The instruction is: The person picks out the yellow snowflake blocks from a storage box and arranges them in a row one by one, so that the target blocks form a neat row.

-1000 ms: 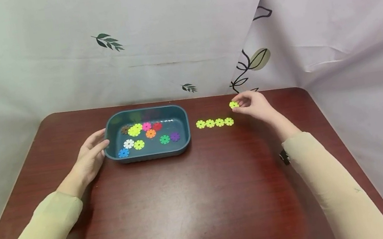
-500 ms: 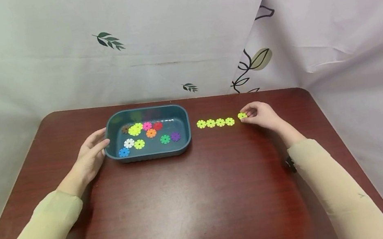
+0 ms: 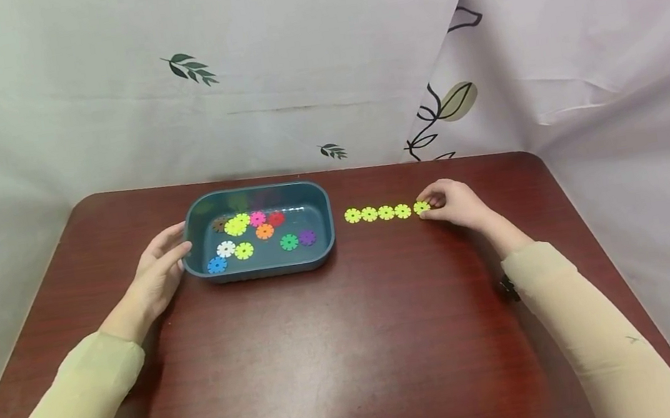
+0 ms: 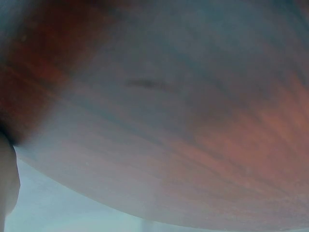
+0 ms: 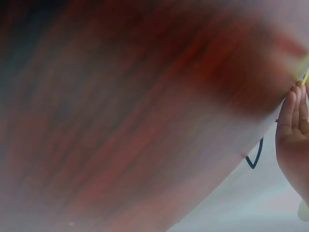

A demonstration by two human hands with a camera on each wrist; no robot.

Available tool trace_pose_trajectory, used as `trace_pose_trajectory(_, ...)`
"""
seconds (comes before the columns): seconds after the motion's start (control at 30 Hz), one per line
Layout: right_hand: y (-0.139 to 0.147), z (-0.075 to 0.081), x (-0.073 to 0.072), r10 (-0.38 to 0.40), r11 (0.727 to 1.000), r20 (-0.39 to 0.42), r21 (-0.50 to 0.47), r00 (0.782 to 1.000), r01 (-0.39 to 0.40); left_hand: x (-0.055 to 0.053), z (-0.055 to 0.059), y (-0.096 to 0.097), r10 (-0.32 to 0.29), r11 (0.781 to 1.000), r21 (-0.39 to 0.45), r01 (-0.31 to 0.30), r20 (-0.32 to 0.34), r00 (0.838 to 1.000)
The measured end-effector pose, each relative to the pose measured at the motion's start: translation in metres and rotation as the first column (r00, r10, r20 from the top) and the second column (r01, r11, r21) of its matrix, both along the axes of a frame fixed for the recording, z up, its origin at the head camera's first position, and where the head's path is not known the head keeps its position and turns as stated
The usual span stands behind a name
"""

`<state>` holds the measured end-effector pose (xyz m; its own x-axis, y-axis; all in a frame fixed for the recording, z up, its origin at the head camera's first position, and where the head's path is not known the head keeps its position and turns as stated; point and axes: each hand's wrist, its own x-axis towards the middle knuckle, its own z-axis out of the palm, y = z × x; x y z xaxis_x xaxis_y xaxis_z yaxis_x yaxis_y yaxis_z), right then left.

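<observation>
In the head view my right hand [image 3: 459, 205] pinches a yellow snowflake disc [image 3: 421, 207] between thumb and fingers, at the right end of a straight row of matching yellow discs [image 3: 386, 213]. The held disc lies level with the row, a narrow gap from its neighbour. My left hand [image 3: 155, 273] holds the left end of a dark teal tray [image 3: 263, 273], thumb over the rim and fingers along the outside. Only a sliver of yellow shows by the right fingers [image 5: 295, 108] in the right wrist view.
Several loose discs lie in the tray, among them a blue disc [image 3: 217, 264], an orange disc [image 3: 264, 231] and a purple disc [image 3: 307, 237]. The brown table [image 3: 331, 354] ends at a pale curtain [image 3: 287, 64] with leaf prints behind it.
My right hand has come down toward the front and right with the yellow disc, then edged left, setting it in line with the row. The left hand and tray stay put.
</observation>
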<state>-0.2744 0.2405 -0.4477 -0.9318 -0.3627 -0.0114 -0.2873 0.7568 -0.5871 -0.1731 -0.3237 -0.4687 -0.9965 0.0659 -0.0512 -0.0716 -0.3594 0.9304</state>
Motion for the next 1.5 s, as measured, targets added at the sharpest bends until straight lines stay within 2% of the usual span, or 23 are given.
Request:
trace_pose_trajectory(0.2,-0.0008,-0.0014,-0.0007,0.008,1.0,-0.011,0.013,1.0,-0.008,-0.0007,-0.0001,0.0002,-0.001,1.0,-0.016,0.001,-0.003,1.0)
trace_pose_trajectory(0.53,-0.0034,-0.0013,-0.0001,0.017,1.0,-0.029,0.022,0.999,-0.016,-0.0015,-0.0012,-0.0001,0.002,1.0,0.009,-0.002,-0.008,1.0)
trace_pose_trajectory(1.0,-0.004,-0.001,0.0011,0.003,1.0,-0.011,0.017,1.0,-0.003,-0.0008,0.0001,0.0017,0.006,1.0,0.029,-0.006,-0.01,1.0)
trace_pose_trajectory(1.13,-0.0026,-0.0018,0.0009,0.007,1.0,-0.01,0.015,1.0,-0.006,0.0,0.0003,0.0017,0.003,1.0,0.009,-0.003,-0.003,1.0)
trace_pose_trajectory(1.5,-0.0063,0.0051,-0.0033,0.013,0.999,-0.001,-0.034,1.0,-0.013,0.0008,0.0003,0.0005,0.003,1.0,-0.001,-0.003,0.005,1.0)
